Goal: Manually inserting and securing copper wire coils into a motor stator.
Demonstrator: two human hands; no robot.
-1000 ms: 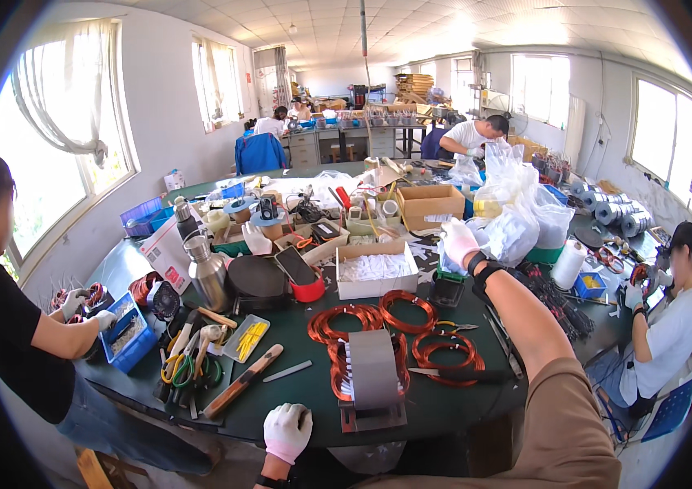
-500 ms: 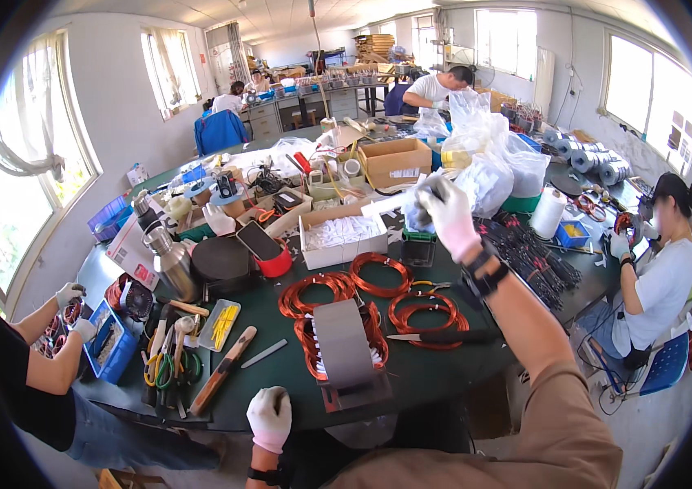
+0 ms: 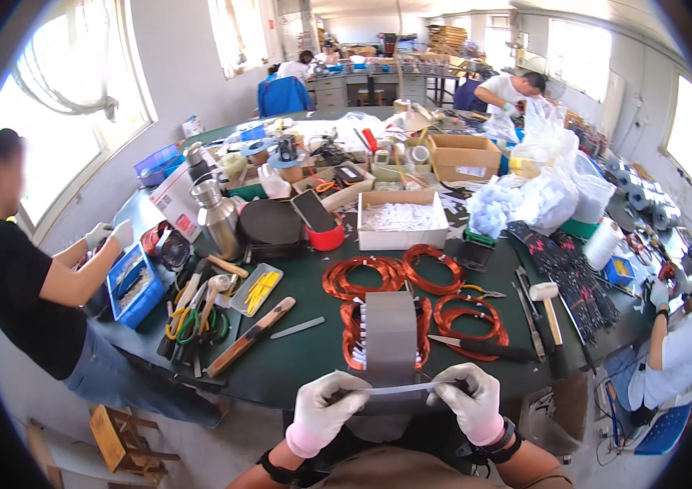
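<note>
A thin white strip [image 3: 397,390] is stretched between my two gloved hands at the table's front edge. My left hand [image 3: 328,411] pinches one end and my right hand [image 3: 468,401] pinches the other. Just beyond the strip stands a grey motor stator core [image 3: 392,334], with copper windings and white insulation pieces showing at its sides. Coils of copper wire [image 3: 362,278] lie behind the core, and further coils [image 3: 471,319] rest on its right. Across the right-hand coils lies a knife-like tool with a dark handle [image 3: 499,350].
Right of the coils are a mallet [image 3: 549,314] and black sleeved leads [image 3: 568,281]. A white box of strips [image 3: 402,220] stands behind. Leftward lie a wooden-handled tool [image 3: 250,337], a tray of yellow pieces [image 3: 256,290] and a blue bin [image 3: 133,284]. People work on both sides.
My right hand has come back from the far side of the table to its front edge. Both hands now hold a white strip between them. The view has shifted left.
</note>
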